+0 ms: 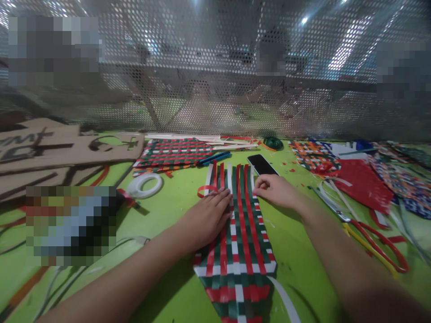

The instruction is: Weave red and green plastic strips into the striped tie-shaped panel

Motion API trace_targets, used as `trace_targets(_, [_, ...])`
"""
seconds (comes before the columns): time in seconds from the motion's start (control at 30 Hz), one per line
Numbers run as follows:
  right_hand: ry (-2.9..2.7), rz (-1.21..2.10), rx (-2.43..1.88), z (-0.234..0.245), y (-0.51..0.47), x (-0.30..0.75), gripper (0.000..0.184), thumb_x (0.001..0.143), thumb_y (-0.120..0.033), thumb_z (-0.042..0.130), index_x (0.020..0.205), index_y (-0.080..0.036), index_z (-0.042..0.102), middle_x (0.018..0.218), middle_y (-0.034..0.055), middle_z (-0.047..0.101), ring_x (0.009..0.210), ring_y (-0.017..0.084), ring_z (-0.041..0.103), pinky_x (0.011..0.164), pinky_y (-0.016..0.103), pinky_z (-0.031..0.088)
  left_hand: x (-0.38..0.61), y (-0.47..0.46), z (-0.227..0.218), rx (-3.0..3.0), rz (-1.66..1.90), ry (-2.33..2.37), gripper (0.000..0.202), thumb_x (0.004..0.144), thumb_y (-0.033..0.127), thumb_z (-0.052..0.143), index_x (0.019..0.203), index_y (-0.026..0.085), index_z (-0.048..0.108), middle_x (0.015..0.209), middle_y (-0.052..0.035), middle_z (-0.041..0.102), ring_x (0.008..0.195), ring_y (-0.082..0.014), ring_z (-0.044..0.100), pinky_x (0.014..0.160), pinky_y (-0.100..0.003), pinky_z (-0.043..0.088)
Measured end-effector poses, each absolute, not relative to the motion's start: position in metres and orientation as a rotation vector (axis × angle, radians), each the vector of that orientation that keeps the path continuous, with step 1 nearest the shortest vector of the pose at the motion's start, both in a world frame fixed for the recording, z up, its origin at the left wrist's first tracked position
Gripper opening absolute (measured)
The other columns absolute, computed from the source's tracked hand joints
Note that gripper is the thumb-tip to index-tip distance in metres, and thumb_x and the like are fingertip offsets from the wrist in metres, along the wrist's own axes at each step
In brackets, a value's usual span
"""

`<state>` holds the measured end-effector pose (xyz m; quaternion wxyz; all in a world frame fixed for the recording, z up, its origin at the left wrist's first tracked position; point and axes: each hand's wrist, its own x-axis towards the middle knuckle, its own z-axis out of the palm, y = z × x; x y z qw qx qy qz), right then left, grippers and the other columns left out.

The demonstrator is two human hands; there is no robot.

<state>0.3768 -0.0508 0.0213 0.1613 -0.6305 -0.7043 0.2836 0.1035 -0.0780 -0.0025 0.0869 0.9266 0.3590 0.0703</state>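
A woven piece of red, green and white ribbon strips (247,224) lies lengthwise in front of me, its loose strip ends pointing away. My left hand (213,215) rests flat across the left and middle strips, fingers stretched out. Beside its fingertips a narrow red strip (206,192) curls up in a loop. At the right edge, near the far end, my right hand (269,188) has thumb and fingers pinched on the white outer strip (252,176); the exact grip is partly hidden. The near part of the weave narrows and runs out of view.
A phone (261,165) lies just beyond my right hand. Red-handled scissors (377,240) are at the right, near a red sheet (365,181). White tape (145,185) and cardboard (67,146) sit left. Another woven piece (171,152) lies behind, before a perforated metal screen (208,80).
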Motion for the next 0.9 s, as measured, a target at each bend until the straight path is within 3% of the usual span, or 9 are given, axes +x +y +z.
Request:
trace_targets(0.17, [-1.991, 0.816, -1.790, 0.024, -0.051, 0.376, 0.021, 0.088, -0.042, 0.069, 0.084, -0.021, 0.074, 0.081, 0.0054, 0.073, 0.071, 0.018, 0.064, 0.062, 0.030, 0.044, 0.104, -0.078, -0.002, 2.746, 0.173, 1.081, 0.054, 0.108, 0.040, 0.032, 0.154, 0.015, 0.042, 0.164, -0.0122, 0.037, 0.150, -0.0270, 0.038, 0.121, -0.047, 0.035])
trace_targets(0.3, [-1.944, 1.107, -1.792, 0.035, -0.053, 0.383, 0.035, 0.095, -0.050, 0.058, 0.092, -0.021, 0.076, 0.070, 0.0046, 0.069, 0.060, 0.017, 0.060, 0.053, 0.029, 0.041, 0.103, -0.078, -0.002, 2.738, 0.180, 1.075, 0.055, 0.108, 0.042, 0.032, 0.154, 0.014, 0.041, 0.164, -0.0128, 0.036, 0.151, -0.0277, 0.036, 0.122, -0.047, 0.034])
trace_targets(0.43, [-1.894, 1.210, -1.778, 0.040, -0.054, 0.386, 0.029, 0.092, -0.044, 0.065, 0.105, -0.020, 0.077, 0.073, 0.0053, 0.071, 0.063, 0.017, 0.061, 0.054, 0.028, 0.043, 0.104, -0.079, 0.000, 2.736, 0.196, 1.078, 0.053, 0.108, 0.041, 0.032, 0.152, 0.014, 0.043, 0.163, -0.0130, 0.038, 0.150, -0.0276, 0.037, 0.121, -0.046, 0.035])
trace_targets(0.6, [-1.914, 1.202, -1.714, 0.031, -0.052, 0.380, 0.022, 0.088, -0.037, 0.071, 0.100, -0.020, 0.078, 0.088, 0.0070, 0.075, 0.060, 0.014, 0.059, 0.056, 0.029, 0.046, 0.104, -0.079, 0.001, 2.736, 0.168, 1.083, 0.054, 0.108, 0.040, 0.032, 0.153, 0.013, 0.042, 0.164, -0.0131, 0.037, 0.150, -0.0276, 0.038, 0.122, -0.047, 0.035])
trace_targets(0.73, [-1.929, 1.119, -1.762, 0.025, -0.051, 0.378, 0.021, 0.090, -0.038, 0.068, 0.092, -0.019, 0.078, 0.076, 0.0050, 0.071, 0.055, 0.013, 0.056, 0.052, 0.027, 0.041, 0.104, -0.078, 0.000, 2.725, 0.168, 1.077, 0.055, 0.108, 0.042, 0.032, 0.155, 0.014, 0.041, 0.164, -0.0120, 0.036, 0.150, -0.0275, 0.037, 0.123, -0.047, 0.033])
trace_targets(0.9, [-1.845, 1.306, -1.741, 0.025, -0.049, 0.384, 0.024, 0.095, -0.032, 0.062, 0.109, -0.019, 0.076, 0.070, 0.0032, 0.067, 0.058, 0.013, 0.056, 0.055, 0.026, 0.041, 0.103, -0.078, 0.000, 2.702, 0.173, 1.074, 0.055, 0.108, 0.042, 0.032, 0.155, 0.015, 0.041, 0.164, -0.0124, 0.035, 0.151, -0.0284, 0.036, 0.123, -0.048, 0.033])
